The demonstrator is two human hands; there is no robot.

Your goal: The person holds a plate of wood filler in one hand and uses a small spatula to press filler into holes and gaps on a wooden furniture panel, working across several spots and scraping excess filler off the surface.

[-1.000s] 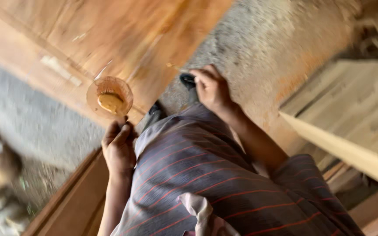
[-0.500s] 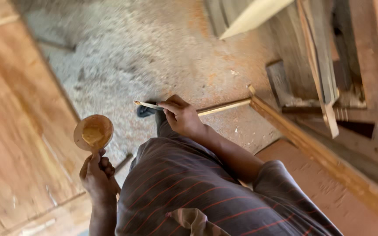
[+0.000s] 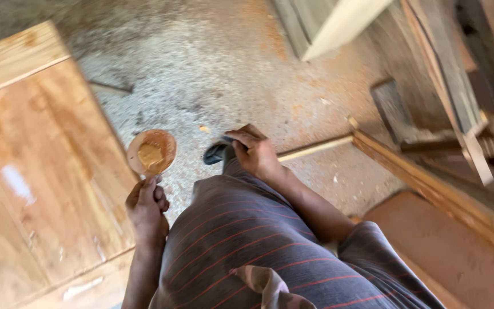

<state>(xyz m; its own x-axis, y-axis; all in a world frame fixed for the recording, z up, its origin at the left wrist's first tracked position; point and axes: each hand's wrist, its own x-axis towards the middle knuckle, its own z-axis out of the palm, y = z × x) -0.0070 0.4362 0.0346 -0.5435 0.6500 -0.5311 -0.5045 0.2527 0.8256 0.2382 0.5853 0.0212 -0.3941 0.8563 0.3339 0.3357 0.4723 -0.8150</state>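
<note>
My left hand (image 3: 146, 207) holds up a small round lid (image 3: 152, 153) smeared with tan filler paste, gripped at its lower rim. It hangs beside a large varnished wooden panel (image 3: 41, 166) at the left. My right hand (image 3: 254, 151) is closed in front of my striped shirt (image 3: 247, 240), with only a thin dark edge of some small tool showing at its fingers. A dark shoe tip (image 3: 215, 153) shows just left of that hand on the dusty concrete floor (image 3: 212, 74).
A thin pale wood strip (image 3: 314, 148) lies on the floor right of my right hand. A long timber rail (image 3: 430, 183) runs diagonally at right, with planks and boards (image 3: 447, 86) stacked beyond it. A pale board (image 3: 344, 26) juts in at the top.
The view has swung from the panel toward the floor and timber at right. My right hand has drawn in closer to my body; the pale stick it held half a second ago is hidden.
</note>
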